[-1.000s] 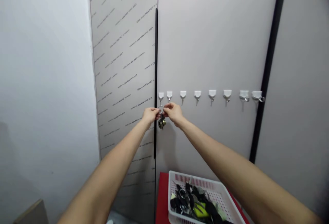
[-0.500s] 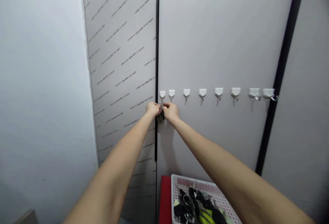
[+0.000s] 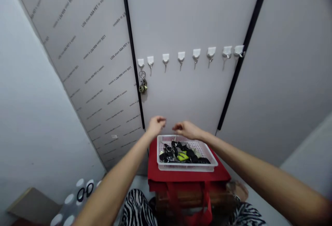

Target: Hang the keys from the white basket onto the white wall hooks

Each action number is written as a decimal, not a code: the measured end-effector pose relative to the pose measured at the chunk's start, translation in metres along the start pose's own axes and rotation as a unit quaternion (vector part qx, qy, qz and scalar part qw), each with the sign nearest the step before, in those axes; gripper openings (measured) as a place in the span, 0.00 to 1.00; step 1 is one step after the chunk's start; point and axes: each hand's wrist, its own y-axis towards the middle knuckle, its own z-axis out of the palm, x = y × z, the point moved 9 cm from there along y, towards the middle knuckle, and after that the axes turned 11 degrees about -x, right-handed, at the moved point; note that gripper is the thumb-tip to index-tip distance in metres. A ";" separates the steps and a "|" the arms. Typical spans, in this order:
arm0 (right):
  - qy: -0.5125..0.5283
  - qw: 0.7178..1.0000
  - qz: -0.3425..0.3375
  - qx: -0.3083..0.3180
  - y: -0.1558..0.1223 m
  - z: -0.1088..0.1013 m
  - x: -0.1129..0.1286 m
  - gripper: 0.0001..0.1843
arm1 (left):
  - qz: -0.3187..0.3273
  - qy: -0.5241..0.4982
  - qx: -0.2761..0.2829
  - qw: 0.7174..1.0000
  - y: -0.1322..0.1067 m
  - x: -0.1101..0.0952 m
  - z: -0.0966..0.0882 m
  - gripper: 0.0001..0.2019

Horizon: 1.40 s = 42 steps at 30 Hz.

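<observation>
A keychain (image 3: 143, 87) with a metal ring and a bronze-coloured charm hangs from the leftmost white hook (image 3: 140, 63) on the grey panel. Below it, my left hand (image 3: 156, 125) is in the air above the left back corner of a white plastic basket (image 3: 186, 167). Facing it is my right hand (image 3: 188, 130), over the basket's back rim. Both hands are slightly blurred, fingers loosely bent and apart, with nothing visible in them. In the basket lies a heap of keys and key fobs (image 3: 192, 155), mostly black, with one bright yellow-green piece (image 3: 183, 156).
Several more white hooks (image 3: 181, 56) run to the right in a row. The basket stands on a red bag (image 3: 168, 175) over a brown support. Dark vertical strips (image 3: 133, 51) edge the panel. Black-handled scissors (image 3: 85, 192) lie at the lower left, near a brown board (image 3: 33, 207).
Both my hands have let go of the keychain, which now hangs on the leftmost hook. They have come down and apart towards the basket, and my view has tilted down.
</observation>
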 end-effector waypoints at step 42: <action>0.057 0.990 0.121 -0.047 -0.045 -0.006 -0.115 0.15 | 0.045 0.135 0.271 0.952 -0.061 0.036 0.071 0.13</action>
